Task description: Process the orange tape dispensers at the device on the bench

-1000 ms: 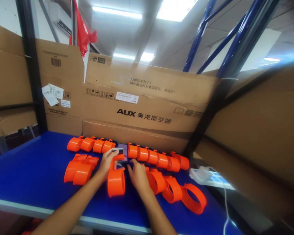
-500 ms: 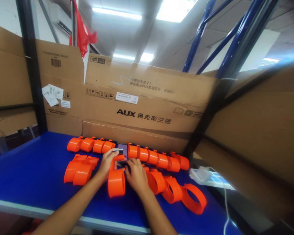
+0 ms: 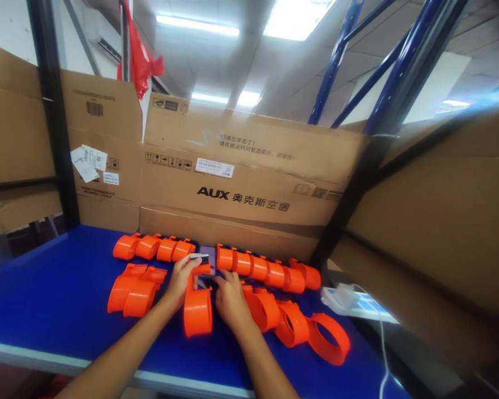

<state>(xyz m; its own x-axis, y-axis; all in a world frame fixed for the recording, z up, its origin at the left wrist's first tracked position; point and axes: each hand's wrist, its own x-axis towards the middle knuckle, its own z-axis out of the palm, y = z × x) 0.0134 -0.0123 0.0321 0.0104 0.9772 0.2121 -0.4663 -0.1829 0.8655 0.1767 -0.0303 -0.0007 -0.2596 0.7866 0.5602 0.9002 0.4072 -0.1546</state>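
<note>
My left hand (image 3: 182,280) grips the top of an orange ring-shaped plastic part (image 3: 197,310) that stands on the blue table (image 3: 58,288). A small grey-and-black piece (image 3: 200,258) sits under its fingertips. My right hand (image 3: 230,299) rests against the right side of the same part, fingers curled at its upper edge. A phone (image 3: 208,254) lies just beyond both hands.
Rows of like orange parts line the back left (image 3: 152,247), back right (image 3: 266,270), near left (image 3: 135,288) and near right (image 3: 299,327). A white charger with cable (image 3: 343,296) lies at the right edge. Cardboard boxes (image 3: 241,183) wall in the back and right.
My right hand has moved left, closing onto the upper edge of the orange part. My left hand has kept its grip.
</note>
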